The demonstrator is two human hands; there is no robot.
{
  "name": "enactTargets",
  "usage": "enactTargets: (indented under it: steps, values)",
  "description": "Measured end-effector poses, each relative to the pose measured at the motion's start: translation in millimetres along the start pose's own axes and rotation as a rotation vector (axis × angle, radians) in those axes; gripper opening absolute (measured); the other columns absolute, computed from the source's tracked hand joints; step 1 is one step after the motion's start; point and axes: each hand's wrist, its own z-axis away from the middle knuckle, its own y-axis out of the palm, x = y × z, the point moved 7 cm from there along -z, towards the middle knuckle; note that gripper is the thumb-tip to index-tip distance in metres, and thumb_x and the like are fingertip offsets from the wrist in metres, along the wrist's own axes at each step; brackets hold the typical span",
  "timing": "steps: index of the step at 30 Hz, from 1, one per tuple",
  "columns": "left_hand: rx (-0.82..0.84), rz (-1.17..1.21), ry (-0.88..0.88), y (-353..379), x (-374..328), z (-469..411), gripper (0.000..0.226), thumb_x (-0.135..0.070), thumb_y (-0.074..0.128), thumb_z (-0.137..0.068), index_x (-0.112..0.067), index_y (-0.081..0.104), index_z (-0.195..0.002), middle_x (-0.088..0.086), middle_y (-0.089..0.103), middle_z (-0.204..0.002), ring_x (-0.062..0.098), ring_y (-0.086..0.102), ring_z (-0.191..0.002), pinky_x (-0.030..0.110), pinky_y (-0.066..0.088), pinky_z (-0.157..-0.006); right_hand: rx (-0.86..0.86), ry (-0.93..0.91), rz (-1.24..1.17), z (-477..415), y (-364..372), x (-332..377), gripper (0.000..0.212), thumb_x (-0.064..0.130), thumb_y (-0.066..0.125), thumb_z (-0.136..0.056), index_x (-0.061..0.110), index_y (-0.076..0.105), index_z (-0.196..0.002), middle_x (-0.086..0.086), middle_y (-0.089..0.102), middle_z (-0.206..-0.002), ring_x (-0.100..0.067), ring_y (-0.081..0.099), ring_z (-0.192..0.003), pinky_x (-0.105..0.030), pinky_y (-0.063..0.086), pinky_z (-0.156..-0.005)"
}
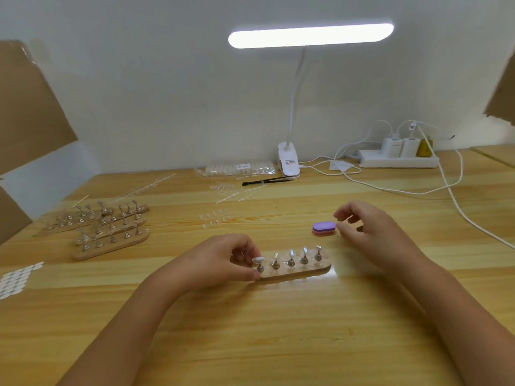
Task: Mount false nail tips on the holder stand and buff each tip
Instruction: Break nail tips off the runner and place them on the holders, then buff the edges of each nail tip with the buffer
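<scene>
**Gripping the holder stand with the buffer block close by**

The stand is a flat bar of pale wood with rounded ends, lying on the wood-grain table. It carries a row of five small metal pegs. Each peg is topped by one of the clear, glossy nail tips.

The left hand pinches the stand's left end, thumb on the near edge and fingers curled over the far edge. The leftmost tip sits just beside its fingertips.

The buffer block is a small oval pad, purple on top and pink beneath, well behind the stand's right end. The right hand hovers just right of it, fingers loosely curled and holding nothing.

At the back, a clear bag of tips bears a white label, and the white lamp clip carries printing; both are too small to read.
</scene>
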Motion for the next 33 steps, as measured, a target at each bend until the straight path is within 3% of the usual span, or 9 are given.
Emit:
enactTargets:
  steps: [3,5,12,17,20,23,28,30,33]
  values:
    - [0.006,-0.012,0.023,-0.2,-2.1,0.7,0.023,-0.027,0.083,-0.078,-0.04,0.068,-0.09,-0.015,0.067,-0.093,-0.003,0.061,-0.089,0.02,0.051,-0.084,0.107,-0.004,0.146,-2.5,17.0,-7.8,0.037,0.022,0.064,-0.092,0.024,0.058,-0.129,0.007,0.061,-0.123,-0.018,0.05,-0.12,-0.034,0.04,-0.1]
    - [0.011,-0.023,0.023,-0.8,-2.1,0.4,0.022,-0.028,0.083,-0.079,-0.039,0.068,-0.092,-0.015,0.067,-0.095,-0.003,0.061,-0.09,0.02,0.052,-0.086,0.136,-0.015,0.201,-4.8,23.7,-7.3,0.042,0.026,0.064,-0.092,0.026,0.056,-0.133,0.007,0.06,-0.126,-0.019,0.049,-0.123,-0.039,0.038,-0.104]
    - [-0.023,-0.038,0.037,0.3,-4.2,-0.1,0.015,-0.035,0.081,-0.079,-0.042,0.069,-0.083,-0.014,0.066,-0.093,0.0,0.06,-0.087,0.026,0.053,-0.087,0.071,-0.037,0.167,-7.0,21.7,-0.7,0.04,0.028,0.067,-0.091,0.027,0.057,-0.13,0.012,0.058,-0.099,-0.015,0.05,-0.104,-0.041,0.041,-0.097]
    - [-0.042,0.032,-0.034,-0.4,2.4,-3.4,0.01,-0.037,0.082,-0.077,-0.034,0.074,-0.083,-0.02,0.064,-0.075,-0.004,0.057,-0.07,0.015,0.045,-0.068,-0.044,0.13,-0.367,-10.3,11.8,-2.0,0.027,0.025,0.064,-0.093,0.026,0.062,-0.12,0.001,0.06,-0.086,-0.008,0.053,-0.076,-0.025,0.041,-0.071]
    - [-0.066,0.102,-0.106,-3.6,11.0,-6.7,0.008,-0.035,0.08,-0.08,-0.028,0.076,-0.083,-0.014,0.075,-0.088,0.006,0.068,-0.088,0.022,0.048,-0.081,-0.074,0.302,-0.763,-11.9,17.4,-5.8,0.027,0.015,0.047,-0.097,0.02,0.065,-0.117,0.002,0.059,-0.078,-0.006,0.05,-0.065,-0.027,0.043,-0.07]
    - [-0.097,0.193,-0.119,-6.0,13.1,-8.2,0.008,-0.03,0.079,-0.083,-0.024,0.075,-0.08,-0.021,0.075,-0.091,-0.002,0.068,-0.093,0.021,0.048,-0.084,-0.014,0.375,-1.026,-11.1,28.8,-1.9,0.027,0.016,0.043,-0.097,0.016,0.067,-0.109,0.003,0.057,-0.07,-0.007,0.048,-0.061,-0.027,0.042,-0.066]
    - [-0.305,0.419,-0.087,-20.1,10.0,-7.3,0.012,-0.017,0.075,-0.085,-0.019,0.064,-0.079,-0.012,0.077,-0.087,-0.003,0.068,-0.082,0.016,0.049,-0.074,0.14,0.444,-1.24,-7.1,42.1,3.4,0.023,0.019,0.047,-0.093,0.017,0.064,-0.109,-0.003,0.056,-0.076,-0.011,0.049,-0.064,-0.029,0.051,-0.068]
    - [-0.342,0.469,-0.053,-20.2,6.1,-6.0,0.011,-0.018,0.076,-0.084,-0.02,0.066,-0.086,-0.009,0.077,-0.085,-0.001,0.068,-0.081,0.019,0.049,-0.078,0.127,0.455,-1.265,-8.5,40.2,1.9,0.023,0.018,0.048,-0.093,0.016,0.062,-0.111,-0.002,0.058,-0.074,-0.011,0.051,-0.067,-0.037,0.057,-0.079]
    - [-0.317,0.404,-0.04,-16.3,1.8,-5.1,0.013,-0.022,0.078,-0.083,-0.027,0.071,-0.092,-0.011,0.075,-0.082,0.0,0.069,-0.082,0.01,0.048,-0.075,0.109,0.458,-1.245,-9.4,33.7,-1.3,0.023,0.018,0.047,-0.095,0.016,0.061,-0.113,-0.002,0.059,-0.076,-0.012,0.053,-0.074,-0.051,0.056,-0.086]
